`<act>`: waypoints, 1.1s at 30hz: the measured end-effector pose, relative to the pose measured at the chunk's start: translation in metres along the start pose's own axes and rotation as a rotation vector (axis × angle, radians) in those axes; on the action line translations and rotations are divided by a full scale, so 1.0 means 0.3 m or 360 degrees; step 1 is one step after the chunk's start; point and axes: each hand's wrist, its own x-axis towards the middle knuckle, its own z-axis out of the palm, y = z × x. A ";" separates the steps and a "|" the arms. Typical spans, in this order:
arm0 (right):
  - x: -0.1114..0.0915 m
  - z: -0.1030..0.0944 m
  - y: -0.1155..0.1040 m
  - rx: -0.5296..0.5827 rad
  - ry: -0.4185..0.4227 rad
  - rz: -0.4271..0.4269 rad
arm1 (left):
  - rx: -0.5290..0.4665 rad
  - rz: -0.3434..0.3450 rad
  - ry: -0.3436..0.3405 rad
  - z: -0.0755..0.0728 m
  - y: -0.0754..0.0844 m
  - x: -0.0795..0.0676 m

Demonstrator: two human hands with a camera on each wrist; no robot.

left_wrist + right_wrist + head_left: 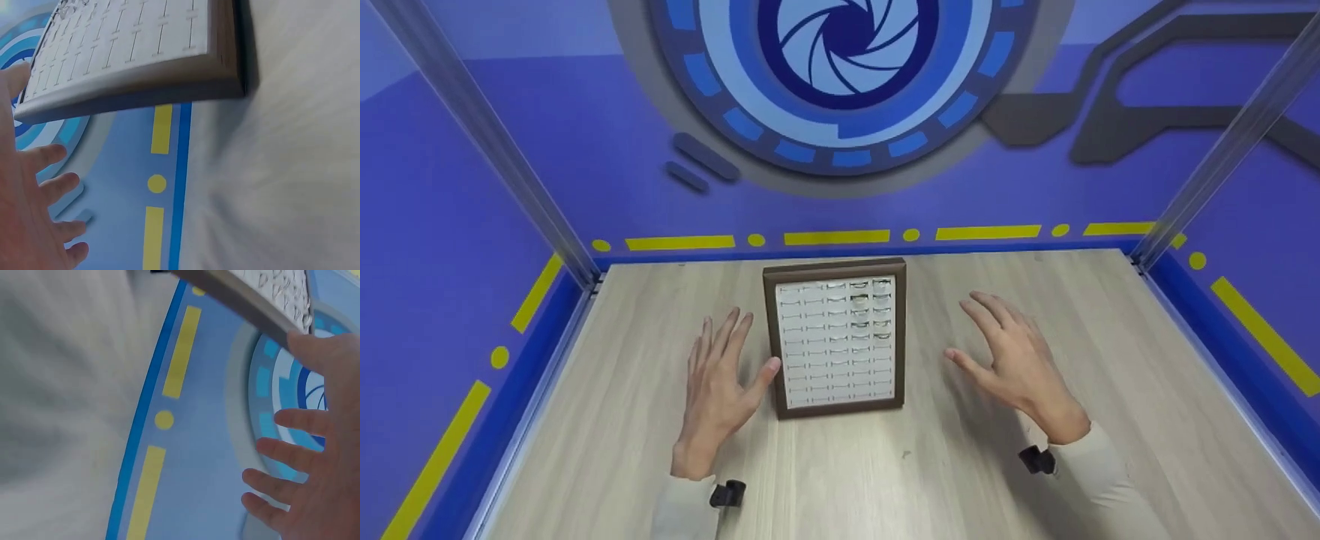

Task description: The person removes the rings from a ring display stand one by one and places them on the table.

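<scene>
A ring display board with a brown frame and a white slotted face stands upright, leaning slightly back, on the wooden table. Rings fill slots mainly in its upper right part; several other slots hold none. My left hand is beside the board's left edge, fingers spread, thumb close to the frame; whether it touches cannot be told. To the right of the board, my right hand hovers apart from it with loosely extended fingers. Both wrist views show the board's frame near the thumbs, with nothing held.
The light wooden table has blue printed walls on its left, right and back. Metal posts rise at the back corners. A black strap clip sits at the left wrist, and another at the right.
</scene>
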 end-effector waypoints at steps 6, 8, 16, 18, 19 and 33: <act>0.030 0.036 -0.058 0.0070 0.0084 -0.0097 | -0.0156 0.0004 0.0018 0.036 0.021 0.000; 0.039 0.047 -0.075 0.0093 0.0106 -0.0132 | -0.0204 0.0005 0.0023 0.043 0.028 0.002; 0.061 0.087 -0.124 0.0195 0.0158 -0.0222 | -0.0416 -0.0058 -0.0005 0.071 0.048 0.013; 0.069 0.097 -0.135 0.0207 0.0150 -0.0242 | -0.0510 -0.0100 -0.0018 0.075 0.050 0.013; 0.073 0.103 -0.143 0.0220 0.0149 -0.0253 | -0.0561 -0.0112 -0.0023 0.077 0.050 0.013; 0.106 0.221 -0.201 0.0235 0.0285 -0.0391 | -0.0825 -0.0269 0.0036 0.106 0.069 0.014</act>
